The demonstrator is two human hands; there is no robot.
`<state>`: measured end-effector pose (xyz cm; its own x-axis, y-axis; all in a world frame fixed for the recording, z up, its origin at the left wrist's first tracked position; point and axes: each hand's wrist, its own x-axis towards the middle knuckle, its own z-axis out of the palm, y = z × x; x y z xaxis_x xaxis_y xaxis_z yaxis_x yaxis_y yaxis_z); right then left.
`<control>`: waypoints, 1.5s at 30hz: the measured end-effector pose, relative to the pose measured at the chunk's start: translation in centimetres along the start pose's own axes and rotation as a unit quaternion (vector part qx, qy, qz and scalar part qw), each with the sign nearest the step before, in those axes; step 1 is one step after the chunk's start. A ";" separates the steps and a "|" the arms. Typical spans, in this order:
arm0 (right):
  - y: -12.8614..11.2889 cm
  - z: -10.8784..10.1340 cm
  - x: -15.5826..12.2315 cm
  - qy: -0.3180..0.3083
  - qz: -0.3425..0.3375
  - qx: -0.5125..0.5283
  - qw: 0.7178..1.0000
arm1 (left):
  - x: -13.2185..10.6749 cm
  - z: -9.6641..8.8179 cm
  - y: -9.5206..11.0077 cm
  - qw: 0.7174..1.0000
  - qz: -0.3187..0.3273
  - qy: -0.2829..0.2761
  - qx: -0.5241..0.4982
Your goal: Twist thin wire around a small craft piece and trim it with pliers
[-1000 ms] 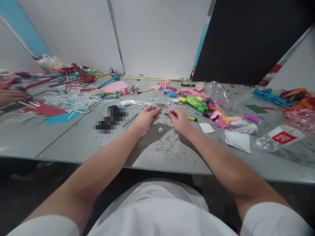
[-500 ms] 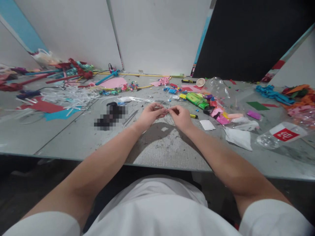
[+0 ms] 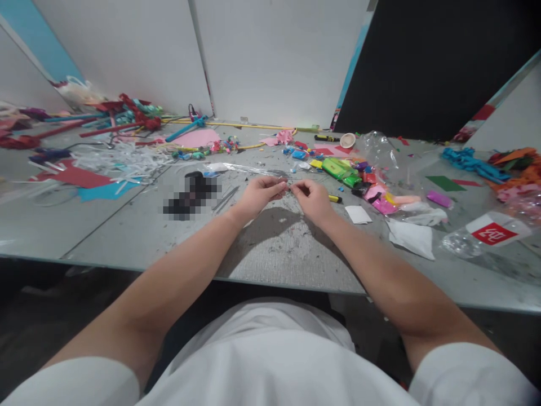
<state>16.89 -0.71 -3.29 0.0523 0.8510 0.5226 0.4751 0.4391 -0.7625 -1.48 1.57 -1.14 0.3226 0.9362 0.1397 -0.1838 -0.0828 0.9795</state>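
My left hand (image 3: 257, 196) and my right hand (image 3: 311, 198) meet over the middle of the grey table (image 3: 279, 254). Their fingertips pinch a small thin wire (image 3: 285, 183) between them, a little above the tabletop. The piece is tiny and mostly hidden by my fingers. A clear plastic wrapper (image 3: 240, 168) lies just behind my hands, and thin metal rods (image 3: 225, 198) rest to the left of my left hand.
Colourful clay blocks (image 3: 341, 171) and a yellow marker (image 3: 335, 198) lie right of my hands, with white paper scraps (image 3: 412, 237) and a clear plastic bottle (image 3: 482, 234). Shredded white paper (image 3: 122, 163), red and blue sheets and crafted sticks fill the left side. White panels stand behind.
My hands came together from slightly apart and now pinch the wire at one spot. A hand seen at the far left edge one second ago is gone from view.
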 end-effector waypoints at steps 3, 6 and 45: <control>-0.1 -0.2 0.1 -0.010 -0.002 -0.002 1.000 | 0.2 -0.1 -0.1 1.000 0.008 -0.006 -0.009; -0.1 -0.3 0.1 -0.014 -0.002 -0.006 1.000 | 0.3 -0.2 -0.2 1.000 0.012 -0.008 -0.019; 0.7 0.1 0.5 -0.048 0.129 0.276 0.951 | 0.1 0.1 0.5 0.992 -0.024 -0.004 -0.124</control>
<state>17.15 0.03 -3.58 0.0111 0.9617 0.2739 -0.0784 0.2739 -0.9586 -1.44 1.55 -0.64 0.3444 0.9339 0.0960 -0.3899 0.0492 0.9195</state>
